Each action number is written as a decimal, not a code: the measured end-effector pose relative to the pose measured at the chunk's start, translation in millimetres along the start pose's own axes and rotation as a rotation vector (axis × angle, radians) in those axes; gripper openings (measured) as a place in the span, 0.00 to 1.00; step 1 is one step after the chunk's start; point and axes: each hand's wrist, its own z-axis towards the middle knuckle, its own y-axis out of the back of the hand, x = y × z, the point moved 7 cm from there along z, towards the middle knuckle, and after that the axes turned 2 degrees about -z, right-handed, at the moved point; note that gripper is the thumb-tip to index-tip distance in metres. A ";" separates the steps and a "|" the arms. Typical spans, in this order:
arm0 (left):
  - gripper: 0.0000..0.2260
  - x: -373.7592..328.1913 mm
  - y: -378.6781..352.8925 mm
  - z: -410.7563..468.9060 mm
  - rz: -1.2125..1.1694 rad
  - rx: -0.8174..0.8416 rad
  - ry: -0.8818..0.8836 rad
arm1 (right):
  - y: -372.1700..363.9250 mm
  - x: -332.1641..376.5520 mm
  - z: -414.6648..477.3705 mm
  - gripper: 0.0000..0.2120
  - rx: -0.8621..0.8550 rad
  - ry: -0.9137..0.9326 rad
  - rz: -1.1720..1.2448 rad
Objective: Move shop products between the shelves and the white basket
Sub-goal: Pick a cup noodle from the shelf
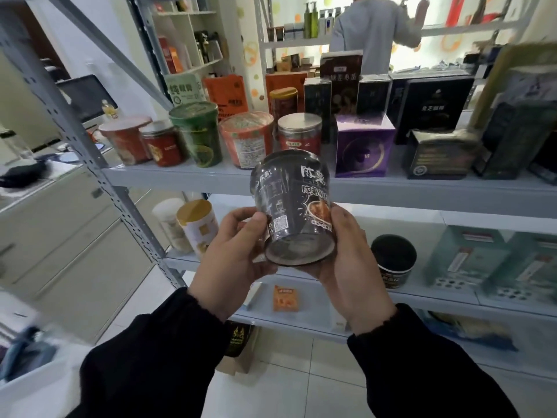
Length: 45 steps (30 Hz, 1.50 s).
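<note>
Head view: the only camera, looking forward and down at a grey shelf unit.
Held item: a black instant-noodle cup (294, 206), tilted with its base toward the camera, in the air in front of the front edge of the upper shelf (211, 179) — not resting on any shelf.
Left hand (232, 260): curled around the cup's lower left side, thumb on the wall, fingers under the base.
Right hand (346, 260): closed on the cup's lower right side, thumb against the label.
Upper shelf: red, green and orange tubs and jars fill the left end; a purple box (363, 144) and dark boxes fill the right.
Lower shelf (422, 292): a second black cup (391, 260) stands near the middle, pale canisters at the left end, an orange sachet (285, 298) by the front edge.
White basket: cannot tell — a pale rim blurs at the lower left corner, unconfirmed.
Progress: judged mid-transfer; one cup is in hand, its destination unclear, and many products remain shelved.
Background: another person stands at the far shelving.
</note>
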 end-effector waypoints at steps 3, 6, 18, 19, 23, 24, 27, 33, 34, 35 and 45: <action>0.20 -0.2 0.8 -6.0 -0.029 0.040 0.061 | -6.2 2.6 -0.8 0.19 0.020 0.018 0.010; 0.18 -4.6 -2.8 -14.3 -0.094 0.115 0.113 | -15.0 2.7 0.4 0.11 0.032 0.075 -0.045; 0.20 -23.3 37.5 -21.0 -0.038 -0.053 -0.182 | -39.9 -12.6 7.3 0.16 0.249 0.040 -0.026; 0.24 -22.7 36.9 -22.1 -0.010 -0.027 -0.179 | -39.6 -13.3 6.5 0.18 0.272 0.031 -0.013; 0.29 -24.7 29.0 -27.8 0.191 0.054 -0.241 | -35.9 -14.8 7.0 0.26 0.310 0.063 -0.036; 0.30 -25.4 28.0 -28.8 0.205 0.058 -0.253 | -35.9 -14.4 6.3 0.27 0.322 0.070 -0.032; 0.30 -24.5 27.0 -27.5 0.210 0.071 -0.254 | -36.0 -12.3 2.4 0.27 0.370 0.082 -0.039; 0.31 -22.3 21.4 -26.0 0.199 0.086 -0.263 | -29.0 -7.2 2.5 0.31 0.404 0.106 -0.127; 0.31 -23.0 18.3 -27.2 0.194 0.095 -0.277 | -28.7 -4.5 1.7 0.31 0.422 0.126 -0.161; 0.31 -23.0 16.0 -27.7 0.189 0.100 -0.289 | -27.8 -2.6 1.2 0.32 0.439 0.147 -0.195; 0.35 -17.3 7.5 -17.3 -0.007 0.195 -0.222 | -11.4 -1.9 8.3 0.41 0.458 0.080 -0.262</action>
